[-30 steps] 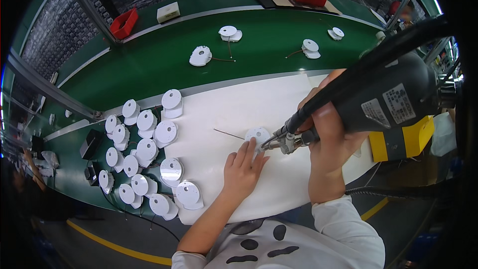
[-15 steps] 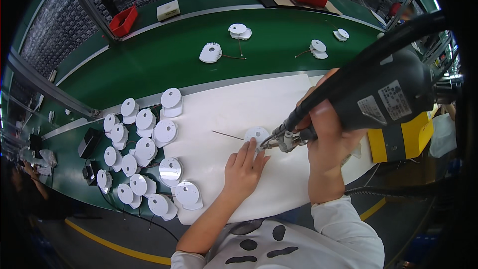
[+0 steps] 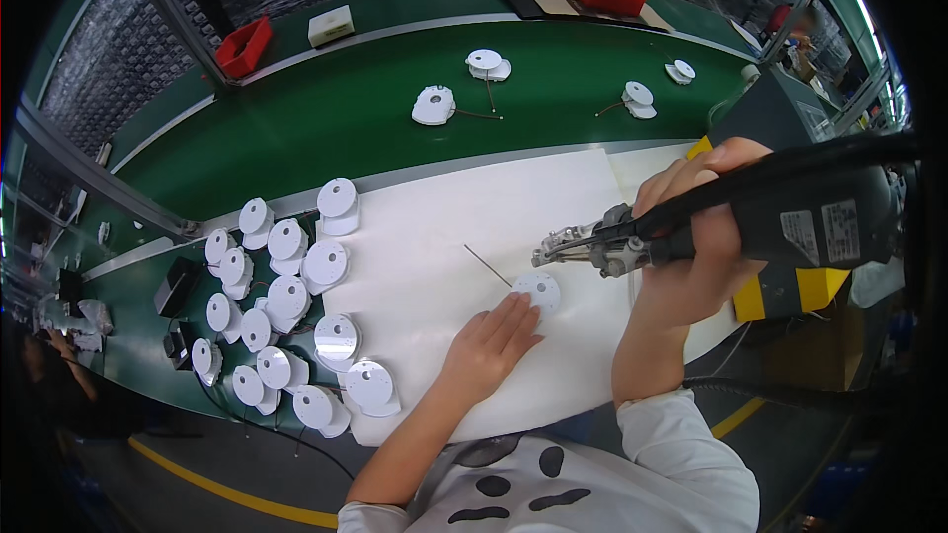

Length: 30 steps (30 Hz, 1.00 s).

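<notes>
On the white work sheet [image 3: 425, 217] lies a round white plastic part [image 3: 539, 293] with a central hole and a thin wire sticking out. My left hand [image 3: 489, 348] rests on its near edge, fingers stretched out and lying flat. My right hand [image 3: 696, 247] is wrapped round a dark electric screwdriver [image 3: 770, 222] with a cable along it. The metal nozzle [image 3: 568, 245] points left and stays apart from the part, to its upper right.
Many similar white parts [image 3: 288, 298] crowd the left of the bench. A few more [image 3: 434, 106] lie on the green conveyor belt [image 3: 326, 143]. Red bins [image 3: 244, 47] stand behind it. A yellow and dark machine [image 3: 780, 293] stands at the right.
My right hand has drawn the screwdriver off the part, rightward, and tilted it flatter. The part has shifted slightly right and turned with my left hand. Some belt parts have moved right.
</notes>
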Each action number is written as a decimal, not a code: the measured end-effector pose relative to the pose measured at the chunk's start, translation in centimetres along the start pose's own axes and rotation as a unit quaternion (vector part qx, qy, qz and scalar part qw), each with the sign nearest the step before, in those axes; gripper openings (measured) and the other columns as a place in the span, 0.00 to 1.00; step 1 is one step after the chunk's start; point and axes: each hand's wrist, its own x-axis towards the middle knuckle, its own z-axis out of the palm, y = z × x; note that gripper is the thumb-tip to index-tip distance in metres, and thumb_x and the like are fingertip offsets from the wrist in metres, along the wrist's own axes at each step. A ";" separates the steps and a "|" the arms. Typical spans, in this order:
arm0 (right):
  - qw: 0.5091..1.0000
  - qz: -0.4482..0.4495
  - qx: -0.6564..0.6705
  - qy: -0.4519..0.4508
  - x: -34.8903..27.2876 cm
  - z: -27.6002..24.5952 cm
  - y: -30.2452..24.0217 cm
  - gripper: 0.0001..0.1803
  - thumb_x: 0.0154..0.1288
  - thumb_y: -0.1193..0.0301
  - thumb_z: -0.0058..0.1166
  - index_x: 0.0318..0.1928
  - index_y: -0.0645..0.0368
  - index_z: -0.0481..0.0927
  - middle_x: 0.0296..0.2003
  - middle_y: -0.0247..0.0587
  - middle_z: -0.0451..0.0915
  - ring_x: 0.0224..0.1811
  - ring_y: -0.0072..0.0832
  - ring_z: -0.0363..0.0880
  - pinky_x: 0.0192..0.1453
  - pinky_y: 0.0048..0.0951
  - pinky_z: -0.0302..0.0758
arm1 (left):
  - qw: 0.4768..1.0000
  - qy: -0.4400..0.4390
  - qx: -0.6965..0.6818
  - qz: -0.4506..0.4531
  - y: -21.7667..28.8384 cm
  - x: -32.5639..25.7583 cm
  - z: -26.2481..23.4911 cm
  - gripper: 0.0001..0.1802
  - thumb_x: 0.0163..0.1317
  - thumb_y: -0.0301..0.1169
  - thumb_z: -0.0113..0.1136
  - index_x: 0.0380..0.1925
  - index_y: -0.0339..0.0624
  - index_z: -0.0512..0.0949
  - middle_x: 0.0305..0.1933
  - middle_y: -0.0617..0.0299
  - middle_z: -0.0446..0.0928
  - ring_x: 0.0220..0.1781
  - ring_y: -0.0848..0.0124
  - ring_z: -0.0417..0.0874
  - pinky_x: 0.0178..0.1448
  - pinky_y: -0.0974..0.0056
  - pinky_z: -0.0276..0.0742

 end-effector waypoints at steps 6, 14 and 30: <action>0.997 0.006 0.028 -0.075 -0.1 0.1 -0.3 0.16 0.62 0.75 0.52 0.48 0.71 0.68 0.19 0.38 0.71 0.15 0.20 0.69 0.21 0.22 0.69 | 0.999 -0.017 -0.030 -0.006 0.3 0.7 -0.4 0.23 0.49 0.31 0.75 0.46 0.39 0.81 0.53 0.53 0.82 0.53 0.61 0.84 0.44 0.61 0.80; 0.995 0.029 0.024 -0.094 -1.5 0.6 1.4 0.17 0.59 0.74 0.63 0.46 0.66 0.72 0.24 0.37 0.75 0.19 0.19 0.75 0.24 0.19 0.75 | 0.999 -0.032 -0.022 -0.015 0.2 0.5 -0.4 0.22 0.50 0.30 0.74 0.47 0.40 0.83 0.50 0.56 0.81 0.53 0.62 0.83 0.45 0.60 0.77; 0.991 0.020 0.041 -0.123 -2.0 0.5 2.0 0.16 0.59 0.81 0.61 0.47 0.66 0.74 0.32 0.40 0.78 0.23 0.19 0.75 0.27 0.19 0.72 | 0.999 -0.028 -0.023 -0.009 0.1 0.5 -0.5 0.19 0.53 0.30 0.70 0.46 0.37 0.82 0.50 0.55 0.80 0.48 0.64 0.81 0.44 0.61 0.74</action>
